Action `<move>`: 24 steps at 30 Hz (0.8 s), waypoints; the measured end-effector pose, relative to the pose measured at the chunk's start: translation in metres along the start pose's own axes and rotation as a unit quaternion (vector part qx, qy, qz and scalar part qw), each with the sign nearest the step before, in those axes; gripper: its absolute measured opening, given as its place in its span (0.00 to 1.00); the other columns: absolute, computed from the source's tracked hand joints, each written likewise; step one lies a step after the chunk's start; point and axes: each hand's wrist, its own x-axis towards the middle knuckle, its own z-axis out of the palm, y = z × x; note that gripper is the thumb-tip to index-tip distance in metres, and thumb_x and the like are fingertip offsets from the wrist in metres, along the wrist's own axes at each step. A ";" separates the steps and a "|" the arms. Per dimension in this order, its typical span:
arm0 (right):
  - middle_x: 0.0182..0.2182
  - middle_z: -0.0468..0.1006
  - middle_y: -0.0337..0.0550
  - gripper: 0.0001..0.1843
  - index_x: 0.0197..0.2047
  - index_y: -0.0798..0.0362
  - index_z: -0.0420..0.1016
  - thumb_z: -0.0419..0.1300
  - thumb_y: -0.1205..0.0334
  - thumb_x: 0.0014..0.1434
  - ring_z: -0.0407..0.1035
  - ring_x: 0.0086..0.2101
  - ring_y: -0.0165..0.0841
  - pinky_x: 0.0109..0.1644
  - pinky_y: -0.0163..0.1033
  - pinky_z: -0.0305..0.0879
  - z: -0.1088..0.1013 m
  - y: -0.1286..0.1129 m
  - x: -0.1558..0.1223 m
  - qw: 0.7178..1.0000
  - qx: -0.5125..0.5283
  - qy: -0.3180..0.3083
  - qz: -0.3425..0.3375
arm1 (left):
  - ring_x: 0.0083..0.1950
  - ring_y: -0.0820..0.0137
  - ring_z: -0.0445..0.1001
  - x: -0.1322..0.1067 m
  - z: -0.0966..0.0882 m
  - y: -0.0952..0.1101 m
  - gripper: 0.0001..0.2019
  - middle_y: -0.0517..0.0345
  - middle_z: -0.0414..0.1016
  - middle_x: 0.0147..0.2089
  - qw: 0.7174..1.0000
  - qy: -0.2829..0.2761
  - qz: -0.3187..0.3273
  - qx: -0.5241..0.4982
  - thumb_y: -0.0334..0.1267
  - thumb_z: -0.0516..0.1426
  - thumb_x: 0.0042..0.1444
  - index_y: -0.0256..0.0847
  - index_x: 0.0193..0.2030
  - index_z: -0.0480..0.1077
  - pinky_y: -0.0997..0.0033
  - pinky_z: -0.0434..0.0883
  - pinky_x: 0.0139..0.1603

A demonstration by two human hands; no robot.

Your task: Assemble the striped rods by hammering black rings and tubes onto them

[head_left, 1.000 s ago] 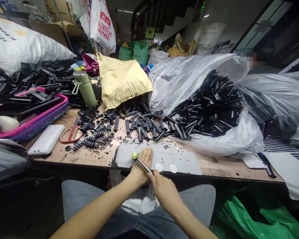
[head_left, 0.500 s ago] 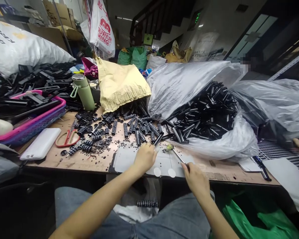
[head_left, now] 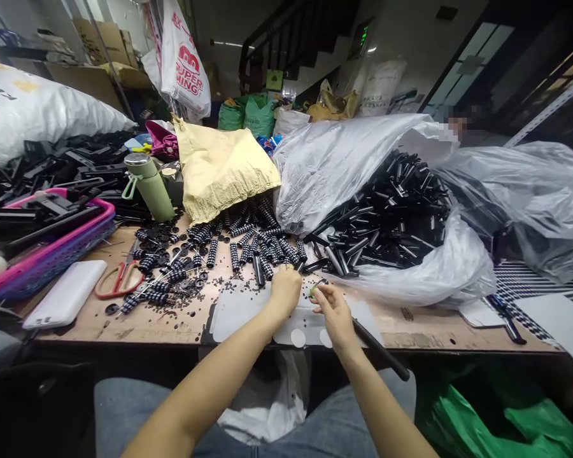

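My left hand [head_left: 285, 289] is closed at the near side of the pile, over a grey-white sheet [head_left: 248, 318]. A short dark end, apparently of a black tube [head_left: 300, 266], shows beside its fingers. My right hand [head_left: 333, 312] has its fingers curled together close to the head of a hammer [head_left: 382, 351]. That hammer's black handle slants out past the table edge, and my hand covers its shaft. Whatever the right fingertips pinch is hidden. Dark, light-banded ribbed cylinders [head_left: 234, 257] lie in a heap just beyond the left hand.
Black tubes [head_left: 401, 222] spill from a clear plastic bag [head_left: 344, 165]. Red-handled scissors [head_left: 119, 280], a white power bank-like block [head_left: 67, 296], a green flask [head_left: 150, 191] and a pink basket [head_left: 90, 219] stand left. Small black rings [head_left: 191, 308] are scattered about. A yellow sack [head_left: 226, 165] sits behind.
My right hand has moved off the hammer's handle up to its head. The hammer's handle now lies across the table edge. A banded cylinder seen below the table edge is out of sight.
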 end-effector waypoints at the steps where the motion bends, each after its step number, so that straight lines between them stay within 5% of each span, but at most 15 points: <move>1: 0.35 0.70 0.44 0.25 0.41 0.54 0.64 0.59 0.45 0.47 0.68 0.33 0.33 0.30 0.35 0.64 0.002 -0.001 -0.001 1.000 0.023 0.000 0.020 | 0.36 0.60 0.68 0.002 0.001 -0.001 0.07 0.43 0.69 0.30 1.000 -0.001 0.010 0.003 0.25 0.50 0.51 0.29 0.29 0.69 0.67 0.67 0.29; 4: 0.36 0.71 0.45 0.26 0.42 0.52 0.65 0.56 0.41 0.47 0.68 0.36 0.34 0.35 0.37 0.65 -0.004 -0.006 -0.007 0.986 0.124 -0.043 0.106 | 0.35 0.65 0.68 -0.005 -0.005 -0.003 0.08 0.48 0.69 0.28 0.999 0.004 0.046 -0.015 0.26 0.49 0.53 0.32 0.29 0.69 0.69 0.67 0.31; 9: 0.46 0.69 0.51 0.38 0.46 0.53 0.67 0.46 0.30 0.47 0.64 0.46 0.41 0.50 0.48 0.59 -0.021 -0.013 -0.024 0.890 0.279 -0.300 0.203 | 0.33 0.71 0.67 -0.053 -0.026 -0.005 0.08 0.53 0.70 0.31 0.960 0.090 0.233 -0.125 0.30 0.48 0.56 0.35 0.36 0.67 0.73 0.68 0.33; 14: 0.44 0.71 0.51 0.36 0.48 0.54 0.66 0.52 0.34 0.45 0.65 0.45 0.41 0.50 0.50 0.58 -0.016 -0.009 -0.025 0.894 0.273 -0.302 0.187 | 0.32 0.70 0.67 -0.072 -0.027 -0.004 0.10 0.53 0.70 0.29 0.943 0.121 0.248 -0.185 0.29 0.48 0.56 0.34 0.42 0.66 0.72 0.68 0.31; 16: 0.44 0.70 0.51 0.33 0.47 0.54 0.65 0.56 0.38 0.45 0.66 0.45 0.41 0.51 0.49 0.59 -0.015 -0.008 -0.020 0.930 0.223 -0.252 0.150 | 0.37 0.69 0.68 -0.064 -0.025 -0.010 0.13 0.50 0.71 0.34 0.952 0.095 0.201 -0.211 0.32 0.47 0.56 0.34 0.47 0.64 0.69 0.69 0.36; 19: 0.48 0.66 0.51 0.34 0.48 0.53 0.63 0.62 0.44 0.40 0.65 0.45 0.41 0.50 0.48 0.60 -0.017 -0.005 -0.014 0.985 0.003 -0.156 0.078 | 0.44 0.68 0.67 -0.041 -0.025 -0.031 0.14 0.49 0.70 0.42 0.989 0.025 0.025 -0.142 0.33 0.43 0.58 0.37 0.47 0.65 0.66 0.66 0.45; 21: 0.51 0.63 0.52 0.40 0.51 0.53 0.60 0.65 0.45 0.36 0.63 0.46 0.43 0.51 0.50 0.59 -0.017 -0.001 -0.014 0.976 -0.183 -0.116 0.018 | 0.43 0.66 0.67 -0.026 -0.027 -0.051 0.15 0.49 0.70 0.41 0.995 -0.030 -0.088 -0.040 0.34 0.43 0.58 0.37 0.42 0.68 0.63 0.65 0.46; 24: 0.52 0.61 0.54 0.45 0.54 0.57 0.57 0.64 0.45 0.36 0.55 0.53 0.46 0.56 0.51 0.52 -0.014 0.009 -0.019 0.921 -0.368 -0.088 -0.087 | 0.44 0.57 0.67 -0.012 -0.032 -0.072 0.15 0.41 0.69 0.39 0.985 -0.041 -0.167 0.030 0.35 0.44 0.56 0.31 0.39 0.69 0.53 0.63 0.44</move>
